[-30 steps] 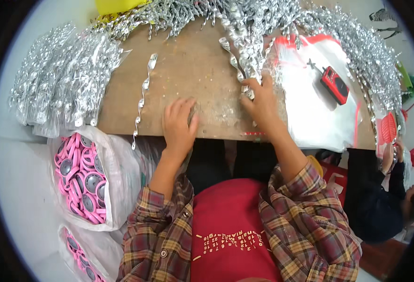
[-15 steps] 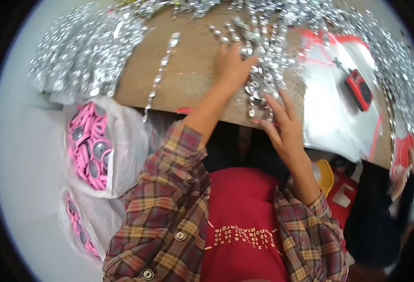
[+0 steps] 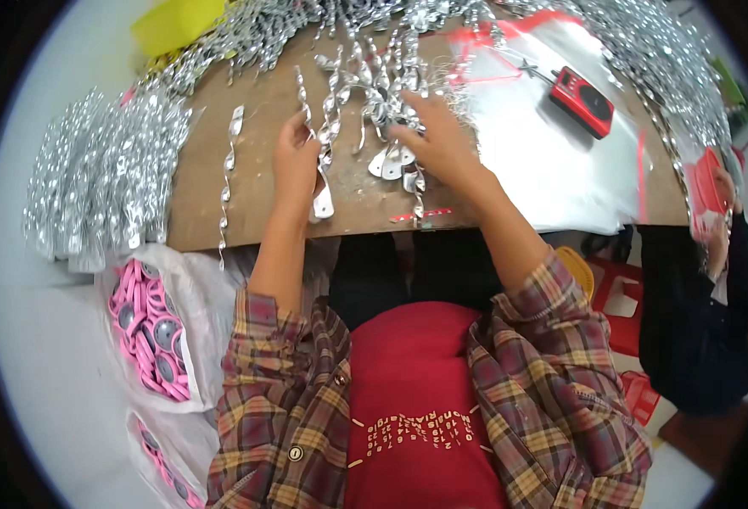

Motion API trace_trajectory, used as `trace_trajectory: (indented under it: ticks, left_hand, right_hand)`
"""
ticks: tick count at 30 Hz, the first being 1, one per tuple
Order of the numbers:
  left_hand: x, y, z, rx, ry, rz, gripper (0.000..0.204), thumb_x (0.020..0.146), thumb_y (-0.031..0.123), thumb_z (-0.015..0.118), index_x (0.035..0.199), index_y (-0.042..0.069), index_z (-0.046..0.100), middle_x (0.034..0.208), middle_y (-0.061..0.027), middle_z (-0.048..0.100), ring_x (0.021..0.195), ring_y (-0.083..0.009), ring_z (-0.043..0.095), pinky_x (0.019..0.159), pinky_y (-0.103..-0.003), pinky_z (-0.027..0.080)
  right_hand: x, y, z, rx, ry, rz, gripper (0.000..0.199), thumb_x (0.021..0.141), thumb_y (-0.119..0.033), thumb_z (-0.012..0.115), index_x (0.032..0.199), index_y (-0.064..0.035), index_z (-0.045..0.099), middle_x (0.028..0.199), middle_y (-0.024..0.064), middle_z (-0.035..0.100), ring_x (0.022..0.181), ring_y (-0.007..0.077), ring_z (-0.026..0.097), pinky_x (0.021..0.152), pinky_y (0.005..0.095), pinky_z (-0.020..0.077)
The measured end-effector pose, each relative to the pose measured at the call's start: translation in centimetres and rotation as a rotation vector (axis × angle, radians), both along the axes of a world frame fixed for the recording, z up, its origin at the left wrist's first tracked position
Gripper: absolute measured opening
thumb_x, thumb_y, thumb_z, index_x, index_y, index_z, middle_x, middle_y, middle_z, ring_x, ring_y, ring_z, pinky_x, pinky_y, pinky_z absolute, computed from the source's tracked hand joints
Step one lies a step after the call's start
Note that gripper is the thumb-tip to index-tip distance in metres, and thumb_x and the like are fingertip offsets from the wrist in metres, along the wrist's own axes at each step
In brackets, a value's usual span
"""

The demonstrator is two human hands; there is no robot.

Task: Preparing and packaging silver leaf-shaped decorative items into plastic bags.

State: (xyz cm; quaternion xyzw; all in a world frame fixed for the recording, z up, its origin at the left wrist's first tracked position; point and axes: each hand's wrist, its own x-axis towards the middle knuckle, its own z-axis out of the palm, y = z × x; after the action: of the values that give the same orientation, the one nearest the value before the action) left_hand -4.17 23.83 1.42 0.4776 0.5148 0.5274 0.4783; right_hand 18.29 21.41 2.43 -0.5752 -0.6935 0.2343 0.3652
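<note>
Shiny silver twisted foil strips lie in a spread bunch on the brown wooden table. My left hand grips one hanging strip, whose flat end dangles near the front edge. Fingers spread, my right hand presses on the lower ends of several strips. A single strip lies apart to the left of my left hand.
Big heaps of silver strips fill the left and back. A red box-shaped device lies on clear plastic sheeting at right. White bags of pink round pieces stand below the table. Another person sits at right.
Both hands have moved up onto the strip bunch. My left hand has closed on one strip, and my right hand has shifted from the table edge onto the strips' ends.
</note>
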Motion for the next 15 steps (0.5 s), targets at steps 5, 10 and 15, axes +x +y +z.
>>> trace_trajectory:
  ticks: [5, 10, 15]
  left_hand:
    - [0.1, -3.2, 0.2, 0.099, 0.09, -0.023, 0.047, 0.084, -0.001, 0.053, 0.13, -0.004, 0.047, 0.123, -0.018, 0.057, 0.111, -0.0229, 0.056, 0.093, -0.031, 0.044]
    - [-1.0, -2.9, 0.7, 0.027, 0.106, -0.033, 0.04, 0.09, 0.002, 0.049, 0.129, -0.005, 0.048, 0.121, -0.0158, 0.057, 0.106, -0.0192, 0.057, 0.092, -0.031, 0.044]
    - [-2.1, -1.6, 0.5, -0.005, -0.081, -0.064, 0.037, 0.089, -0.001, 0.048, 0.125, -0.006, 0.052, 0.117, -0.0138, 0.059, 0.105, -0.0173, 0.056, 0.091, -0.028, 0.044]
  right_hand:
    - [-3.7, 2.0, -1.3, 0.121, -0.084, 0.047, 0.06, 0.083, -0.044, 0.063, 0.131, -0.0094, 0.051, 0.13, 0.0326, 0.044, 0.121, 0.0451, 0.044, 0.101, 0.0462, 0.0379]
    - [-4.6, 2.3, -0.5, 0.159, -0.016, 0.092, 0.055, 0.085, -0.042, 0.061, 0.129, -0.0102, 0.052, 0.134, 0.0358, 0.039, 0.121, 0.0455, 0.046, 0.1, 0.0452, 0.0384]
    - [0.7, -1.1, 0.3, 0.18, -0.043, 0.06, 0.035, 0.085, -0.027, 0.064, 0.115, -0.0099, 0.063, 0.12, 0.013, 0.058, 0.108, 0.0265, 0.057, 0.09, 0.0349, 0.0462]
